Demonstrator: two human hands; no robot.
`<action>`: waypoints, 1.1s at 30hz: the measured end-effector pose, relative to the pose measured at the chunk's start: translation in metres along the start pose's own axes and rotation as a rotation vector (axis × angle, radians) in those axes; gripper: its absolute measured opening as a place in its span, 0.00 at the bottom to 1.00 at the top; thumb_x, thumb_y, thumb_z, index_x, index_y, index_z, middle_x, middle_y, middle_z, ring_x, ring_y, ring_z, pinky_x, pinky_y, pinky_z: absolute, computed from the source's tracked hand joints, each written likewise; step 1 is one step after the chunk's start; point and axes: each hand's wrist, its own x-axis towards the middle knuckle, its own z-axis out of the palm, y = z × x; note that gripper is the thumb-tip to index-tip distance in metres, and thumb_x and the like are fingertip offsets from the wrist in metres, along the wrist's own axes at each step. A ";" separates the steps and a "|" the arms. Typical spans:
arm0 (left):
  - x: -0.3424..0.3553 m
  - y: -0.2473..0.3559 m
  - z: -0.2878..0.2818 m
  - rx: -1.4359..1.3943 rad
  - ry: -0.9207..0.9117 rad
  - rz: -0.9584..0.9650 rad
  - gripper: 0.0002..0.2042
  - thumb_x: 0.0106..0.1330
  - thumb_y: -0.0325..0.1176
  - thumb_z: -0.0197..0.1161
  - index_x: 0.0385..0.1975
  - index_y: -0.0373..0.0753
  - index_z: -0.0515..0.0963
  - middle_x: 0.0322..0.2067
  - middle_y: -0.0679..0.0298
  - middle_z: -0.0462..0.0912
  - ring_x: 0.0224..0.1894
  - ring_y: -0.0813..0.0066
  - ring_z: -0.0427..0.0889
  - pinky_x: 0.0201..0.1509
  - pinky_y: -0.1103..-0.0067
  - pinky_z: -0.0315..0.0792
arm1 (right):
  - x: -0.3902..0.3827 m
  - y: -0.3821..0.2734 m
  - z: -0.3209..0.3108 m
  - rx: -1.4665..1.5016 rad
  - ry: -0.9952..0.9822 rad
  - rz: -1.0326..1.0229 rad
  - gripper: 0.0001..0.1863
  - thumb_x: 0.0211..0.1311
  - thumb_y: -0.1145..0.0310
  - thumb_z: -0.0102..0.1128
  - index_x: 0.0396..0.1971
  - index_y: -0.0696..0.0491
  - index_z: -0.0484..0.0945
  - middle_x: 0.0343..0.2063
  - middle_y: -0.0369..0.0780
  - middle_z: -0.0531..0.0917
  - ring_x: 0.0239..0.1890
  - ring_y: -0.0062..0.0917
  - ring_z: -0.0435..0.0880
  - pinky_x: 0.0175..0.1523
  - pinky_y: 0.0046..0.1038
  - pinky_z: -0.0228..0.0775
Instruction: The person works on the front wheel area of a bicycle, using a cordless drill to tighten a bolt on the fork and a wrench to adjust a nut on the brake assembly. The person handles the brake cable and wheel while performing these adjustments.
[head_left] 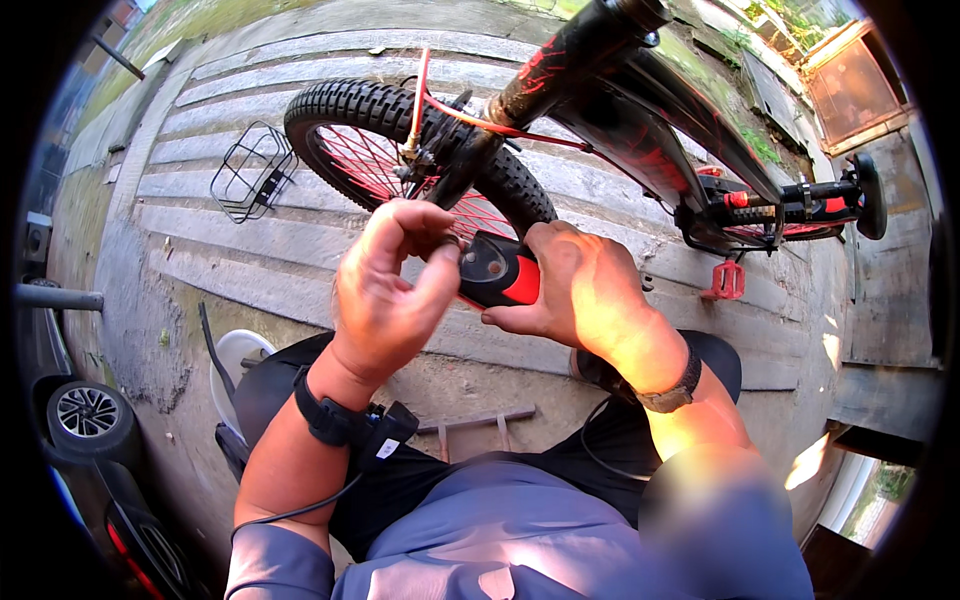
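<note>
Right in front of me, a black and red mudguard piece [483, 272] with round holes in its top lies against the front wheel [345, 128] of a bicycle. My right hand [590, 290] grips it from the right side, fingers over its edge and thumb beneath. Beside its left edge my left hand [395, 275] is closed, thumb and forefinger pinched round something small and dark that I cannot make out. Above both hands stands the black fork [462, 170], with a red cable [465, 115] running past it to the black frame [640, 140].
A black wire basket [252, 172] lies on the slatted boards at left. A white bucket [238, 352] stands by my left knee. At far left is a parked dark car [100, 480]. The bike's red pedal [725, 281] and saddle [868, 196] reach out to the right.
</note>
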 end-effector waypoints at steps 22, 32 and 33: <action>0.011 0.024 -0.022 0.570 -0.210 -0.215 0.16 0.62 0.42 0.71 0.27 0.34 0.79 0.19 0.57 0.78 0.20 0.67 0.77 0.25 0.71 0.71 | 0.001 -0.001 0.011 -0.128 0.303 -0.294 0.37 0.33 0.43 0.82 0.38 0.55 0.78 0.33 0.45 0.84 0.35 0.42 0.86 0.40 0.39 0.79; 0.013 0.014 -0.036 0.755 -0.079 0.142 0.11 0.64 0.34 0.65 0.24 0.36 0.75 0.22 0.50 0.77 0.27 0.46 0.79 0.28 0.61 0.70 | 0.006 -0.006 0.006 -0.020 0.255 -0.244 0.38 0.40 0.39 0.77 0.39 0.57 0.80 0.35 0.46 0.84 0.39 0.41 0.86 0.44 0.38 0.78; 0.014 0.019 -0.045 0.757 -0.066 0.123 0.11 0.65 0.34 0.64 0.23 0.35 0.74 0.22 0.49 0.77 0.27 0.46 0.78 0.28 0.61 0.70 | 0.007 -0.007 0.000 0.008 0.236 -0.221 0.37 0.41 0.38 0.77 0.39 0.58 0.81 0.36 0.47 0.85 0.39 0.41 0.86 0.44 0.37 0.78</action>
